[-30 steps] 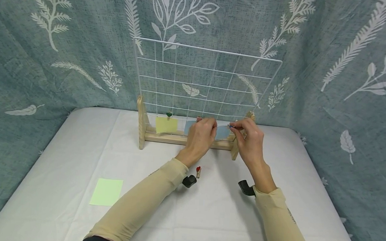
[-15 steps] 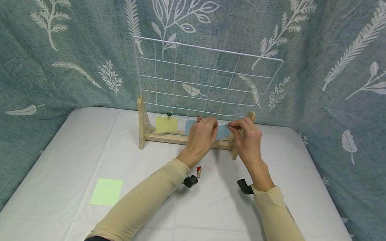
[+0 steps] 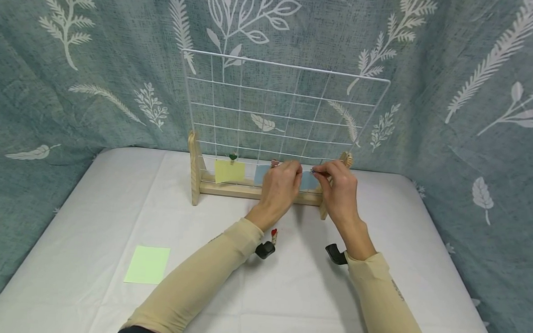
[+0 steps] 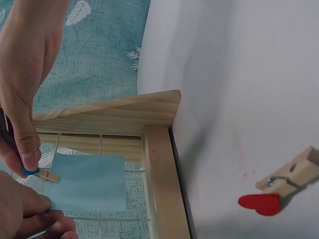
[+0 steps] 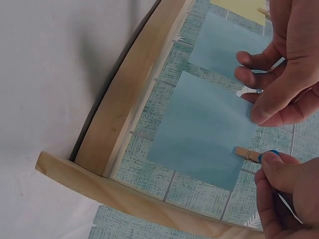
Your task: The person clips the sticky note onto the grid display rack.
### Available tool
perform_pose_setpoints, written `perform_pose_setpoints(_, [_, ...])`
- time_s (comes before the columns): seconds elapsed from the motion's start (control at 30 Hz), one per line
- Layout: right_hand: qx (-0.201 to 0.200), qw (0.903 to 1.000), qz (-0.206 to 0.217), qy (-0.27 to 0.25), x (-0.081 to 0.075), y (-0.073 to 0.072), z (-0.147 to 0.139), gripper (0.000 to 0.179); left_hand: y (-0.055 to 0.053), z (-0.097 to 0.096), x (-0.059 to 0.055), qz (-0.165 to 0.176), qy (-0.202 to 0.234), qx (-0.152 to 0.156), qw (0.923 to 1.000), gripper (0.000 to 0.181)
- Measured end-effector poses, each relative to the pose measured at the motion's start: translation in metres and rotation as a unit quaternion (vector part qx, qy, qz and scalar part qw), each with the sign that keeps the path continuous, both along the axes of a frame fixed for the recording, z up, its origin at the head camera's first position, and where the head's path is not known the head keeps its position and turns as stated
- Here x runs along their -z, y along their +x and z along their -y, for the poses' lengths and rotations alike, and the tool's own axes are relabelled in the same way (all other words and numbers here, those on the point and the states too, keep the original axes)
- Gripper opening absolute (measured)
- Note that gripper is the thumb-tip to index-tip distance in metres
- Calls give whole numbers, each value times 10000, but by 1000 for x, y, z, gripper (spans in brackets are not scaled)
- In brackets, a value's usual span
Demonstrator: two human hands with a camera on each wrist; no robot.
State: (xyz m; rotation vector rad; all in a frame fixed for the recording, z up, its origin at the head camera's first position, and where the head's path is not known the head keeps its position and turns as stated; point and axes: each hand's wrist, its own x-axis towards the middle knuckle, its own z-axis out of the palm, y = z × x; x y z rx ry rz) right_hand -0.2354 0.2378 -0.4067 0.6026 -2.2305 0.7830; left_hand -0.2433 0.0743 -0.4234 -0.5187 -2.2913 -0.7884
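My left hand (image 3: 280, 187) pinches the top edge of a square light-blue sticky note (image 5: 199, 134) between thumb and fingers. The note lies against the lower right of a white wire grid (image 3: 285, 66). My right hand (image 3: 341, 193) pinches a small wooden clothespin (image 5: 247, 154) with a blue top, its tip overlapping the note's top edge near the right corner. Left of this note hangs a second blue sticky note (image 5: 219, 47), partly hidden behind my left hand. Farther left, a yellow sticky note (image 3: 229, 172) hangs under a clothespin with a green top (image 3: 233, 157).
The grid stands in a wooden base (image 3: 224, 189) on a white-covered table (image 3: 87, 227). A clothespin with a red heart (image 4: 286, 186) lies in front of the base. A light-green sticky note (image 3: 147, 265) lies at the front left. A leaf-patterned curtain (image 3: 118, 53) hangs behind.
My right hand has moved a little to the left with the clothespin, along the top of the blue sticky note. The left hand keeps its hold on the note.
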Motion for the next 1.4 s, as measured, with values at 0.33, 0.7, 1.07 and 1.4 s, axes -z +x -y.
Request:
perform_pose_setpoints(0.33, [17,10000,-11,-20,0,-2,2,10,0,2,-1,78,31,-20,10000,11])
perform_pose_setpoints(0.7, [22,9998,155,113,-3,0,3,15,1,4,0,56,-5,-83,9999,10])
perform_pose_setpoints(1.07, [86,9998,-172,-29,5,4,0,25,5,7,3,-238,-129,-49,9996,4])
perform_pose_setpoints(1.4, [167,9982,-424,-393,9,13,0,28,11,12,4,-637,-89,-36,9979,5])
